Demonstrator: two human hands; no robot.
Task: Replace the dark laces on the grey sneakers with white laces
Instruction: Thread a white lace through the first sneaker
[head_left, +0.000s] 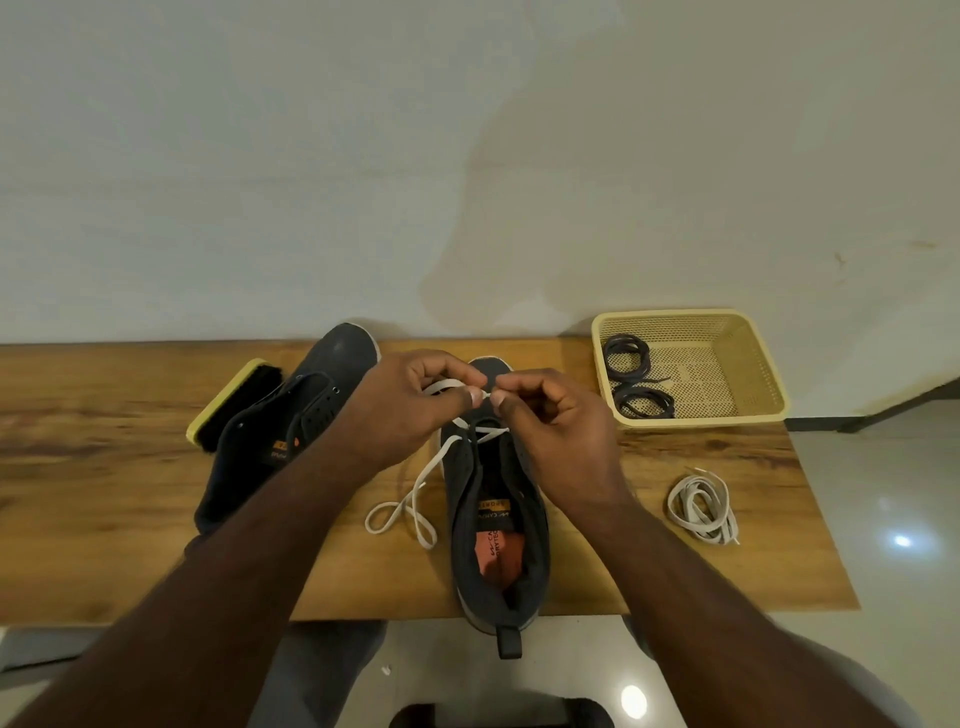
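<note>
Both dark coiled laces (631, 376) lie in the yellow plastic basket (758, 364), so taking them out is done. The left hand (410, 410) and right hand (550, 415) pinch a white flat lace (415, 499) above the middle grey sneaker (498, 519) on the wooden table (104, 493), with only its lowest holes threaded. The other grey sneaker (291, 421) has no lace, and 1 white bundled lace (704, 509) waits near the right edge.

My near grey sneaker (498, 525) stands upright, toe pointing far, a white lace (415, 493) through its far eyelets, trailing left. The other sneaker (291, 421) lies unlaced, far left. Dark laces (631, 376) sit coiled in the basket (727, 374); a spare white lace (701, 509) lies bundled right.
</note>
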